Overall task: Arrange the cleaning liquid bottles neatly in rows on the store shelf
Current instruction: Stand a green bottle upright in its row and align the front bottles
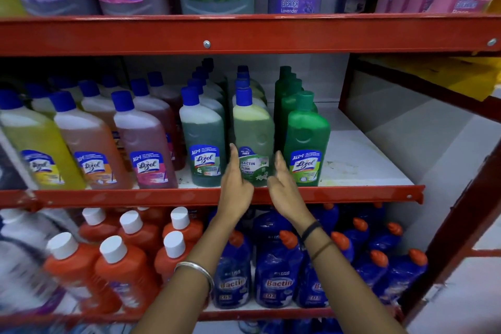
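Note:
A pale green Bactin floor cleaner bottle with a blue cap stands upright at the front of its row on the middle shelf. My left hand is at its left side and my right hand at its right side, both with fingers extended flat near the label. Whether the palms touch the bottle I cannot tell. To its left stands a dark green Lizol bottle, to its right an opaque green Lizol bottle. More bottles line up behind each of them.
Yellow, orange and pink Lizol bottles fill the shelf's left side. Bare white shelf board lies right of the green row. Large bottles stand on the shelf above, orange bottles and blue Bactin bottles below. A red upright bounds the right.

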### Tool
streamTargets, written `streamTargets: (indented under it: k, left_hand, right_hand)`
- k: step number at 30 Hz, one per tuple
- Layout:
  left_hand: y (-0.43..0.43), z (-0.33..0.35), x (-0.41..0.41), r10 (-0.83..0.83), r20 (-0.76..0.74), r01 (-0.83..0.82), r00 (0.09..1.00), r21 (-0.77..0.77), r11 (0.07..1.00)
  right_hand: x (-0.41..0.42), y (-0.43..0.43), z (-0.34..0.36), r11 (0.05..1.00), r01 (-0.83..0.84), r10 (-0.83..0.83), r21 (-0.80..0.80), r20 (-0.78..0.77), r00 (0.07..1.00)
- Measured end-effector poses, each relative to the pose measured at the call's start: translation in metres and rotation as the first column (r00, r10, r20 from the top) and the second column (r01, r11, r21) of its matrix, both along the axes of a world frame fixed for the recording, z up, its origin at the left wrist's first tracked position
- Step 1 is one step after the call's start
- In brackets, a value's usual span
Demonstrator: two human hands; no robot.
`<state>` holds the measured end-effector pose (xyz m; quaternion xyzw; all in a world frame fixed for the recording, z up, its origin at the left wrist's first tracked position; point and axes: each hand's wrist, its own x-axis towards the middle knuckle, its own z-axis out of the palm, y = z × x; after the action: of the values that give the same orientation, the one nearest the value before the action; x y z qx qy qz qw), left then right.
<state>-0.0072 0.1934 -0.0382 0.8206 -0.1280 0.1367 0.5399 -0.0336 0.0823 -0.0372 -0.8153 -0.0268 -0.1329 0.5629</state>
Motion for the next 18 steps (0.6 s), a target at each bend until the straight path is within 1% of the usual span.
streamTargets:
  k: [1, 3, 6, 13, 15, 18]
  left_hand:
    - [0.002, 0.0, 0.002, -0.035, -0.015, 0.036, 0.999, 0.04, 0.999]
    - [0.004, -0.001, 0.005, -0.073, -0.014, 0.075, 0.997, 0.099, 0.992]
    - [0.009, 0.001, 0.006, -0.08, -0.005, 0.08, 0.997, 0.177, 0.981]
    - [0.026, -0.001, -0.012, -0.103, 0.022, 0.093, 0.994, 0.279, 0.956]
    - [0.029, 0.0, -0.013, -0.112, 0.025, 0.1, 0.993, 0.295, 0.95]
    - [0.032, -0.001, -0.009, -0.149, 0.026, 0.136, 0.989, 0.277, 0.951]
  right_hand:
    - [0.007, 0.004, 0.001, 0.999, 0.026, -0.028, -0.044, -0.025, 0.999]
    - [0.015, 0.009, 0.003, 0.993, 0.086, -0.088, -0.083, -0.014, 0.996]
    - [0.016, 0.014, 0.006, 0.973, 0.176, -0.177, -0.151, 0.007, 0.984]
    - [0.006, 0.013, 0.001, 0.948, 0.225, -0.21, -0.223, 0.088, 0.974]
    - [0.003, 0.012, 0.001, 0.95, 0.222, -0.211, -0.217, 0.073, 0.975]
    - [0.006, 0.011, 0.0, 0.952, 0.219, -0.217, -0.212, 0.034, 0.976]
